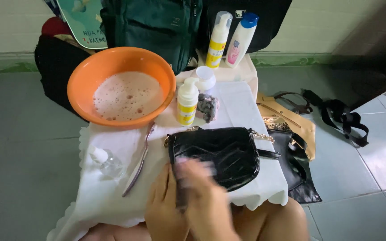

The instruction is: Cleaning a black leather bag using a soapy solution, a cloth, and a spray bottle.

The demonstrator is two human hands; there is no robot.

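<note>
The purse (217, 154) lies mid-cloth (108, 196), basin (121, 85) at 11 o'clock. Scrubbing looks underway: right hand (208, 196), blurred, pinches a brush (193, 167) on its 7 o'clock corner; left hand (161, 203) braces the edge, grip unclear. Next likely needs steady strokes.

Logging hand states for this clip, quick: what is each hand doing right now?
Left hand: fingers on the edge of the black quilted purse, steadying it; grip cannot be told.
Right hand: motion-blurred over the purse; holding something cannot be told.
</note>
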